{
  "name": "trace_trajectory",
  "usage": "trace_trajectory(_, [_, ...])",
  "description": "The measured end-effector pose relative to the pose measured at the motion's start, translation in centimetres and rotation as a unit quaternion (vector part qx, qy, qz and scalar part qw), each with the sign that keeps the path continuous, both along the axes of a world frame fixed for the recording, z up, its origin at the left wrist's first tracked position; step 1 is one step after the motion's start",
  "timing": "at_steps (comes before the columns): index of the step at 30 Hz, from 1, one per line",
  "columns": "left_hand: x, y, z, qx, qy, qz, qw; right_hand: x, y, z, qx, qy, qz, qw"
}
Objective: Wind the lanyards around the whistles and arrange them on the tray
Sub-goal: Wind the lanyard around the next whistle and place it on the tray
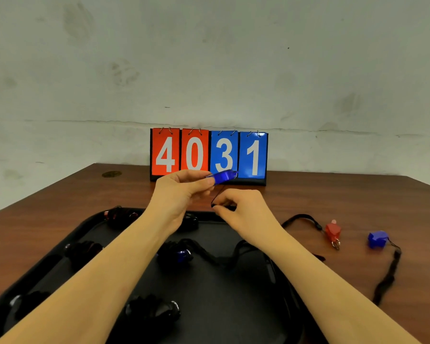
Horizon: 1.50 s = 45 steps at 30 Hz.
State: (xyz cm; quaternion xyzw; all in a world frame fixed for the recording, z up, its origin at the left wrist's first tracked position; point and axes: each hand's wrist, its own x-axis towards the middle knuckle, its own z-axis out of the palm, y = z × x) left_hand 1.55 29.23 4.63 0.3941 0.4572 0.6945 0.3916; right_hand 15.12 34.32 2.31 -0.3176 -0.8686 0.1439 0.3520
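Blue whistle (222, 176) held up above tray's (90, 219) far edge, pinched at one end by left hand (181, 192). Right hand (243, 207) just below, fingers pinching thin black lanyard (217, 194). Whistle likely light, rigid, smooth plastic; cord limp, best kept taut near whistle. Wound whistles on tray; red whistle (333, 230) waits on table (358, 194).

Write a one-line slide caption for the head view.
Left hand holds a blue whistle while right hand pinches its black lanyard above the tray.

Left hand (181, 192) pinches blue whistle (222, 176); right hand (243, 207) pinches lanyard (215, 198).
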Motion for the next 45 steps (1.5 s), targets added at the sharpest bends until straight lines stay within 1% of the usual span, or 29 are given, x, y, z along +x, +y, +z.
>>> trace_trajectory(3, [-0.5,0.1,-0.2,-0.014,0.124,0.071,0.990,0.0,-0.6,0.3,-0.052,0.031,0.048,0.997])
trace_trajectory(5, [-0.7,0.1,-0.3,-0.010,0.236,0.096,0.967,0.1,-0.7,0.4,-0.059,0.031,0.063,0.996])
trace_trajectory(7, [-0.8,0.1,-0.4,-0.009,0.328,0.099,0.939,0.4,-0.6,0.4,-0.012,0.012,0.059,0.998])
trace_trajectory(9, [-0.8,0.1,-0.4,-0.010,0.364,0.076,0.928,0.5,-0.3,0.3,0.095,-0.002,0.042,0.995])
trace_trajectory(11, [-0.6,0.0,-0.4,0.003,0.367,0.053,0.929,0.6,0.0,0.3,0.189,0.016,0.028,0.982])
trace_trajectory(12, [-0.5,-0.1,-0.4,0.012,0.365,0.049,0.929,0.7,0.1,0.4,0.207,0.033,0.015,0.978])
trace_trajectory(15, [-0.4,-0.2,-0.1,0.029,0.361,0.045,0.931,0.9,0.4,0.6,0.204,0.067,-0.018,0.977])
trace_trajectory(18, [-0.2,-0.3,0.0,0.024,0.366,0.044,0.929,1.2,0.3,0.8,0.145,0.082,-0.005,0.986])
trace_trajectory(22, [-0.2,-0.3,-0.1,0.008,0.391,0.033,0.920,1.3,0.1,1.0,0.035,0.131,-0.004,0.991])
trace_trajectory(25, [-0.2,-0.4,0.0,-0.001,0.411,0.022,0.912,1.5,0.0,1.2,-0.019,0.182,0.008,0.983])
trace_trajectory(28, [-0.1,-0.8,0.2,0.000,0.409,0.001,0.913,1.8,0.1,1.5,-0.088,0.227,0.030,0.970])
trace_trajectory(31, [0.0,-1.2,0.4,0.001,0.414,-0.025,0.910,2.2,0.3,1.9,-0.152,0.239,0.054,0.958])
trace_trajectory(34, [0.2,-1.4,0.5,0.008,0.411,-0.042,0.911,2.9,0.8,2.5,-0.171,0.245,0.046,0.953])
trace_trajectory(39, [0.5,-1.6,0.6,0.041,0.375,-0.057,0.924,3.3,1.2,2.3,-0.256,0.263,0.064,0.928])
trace_trajectory(41, [0.5,-1.5,0.6,0.052,0.352,-0.043,0.933,3.0,1.1,2.1,-0.260,0.263,0.059,0.927])
trace_trajectory(42, [0.5,-1.4,0.5,0.059,0.328,-0.036,0.942,2.9,1.1,2.1,-0.250,0.261,0.051,0.931])
trace_trajectory(45, [0.8,-1.3,0.3,0.079,0.210,-0.043,0.974,2.6,0.8,1.8,-0.229,0.260,0.054,0.936])
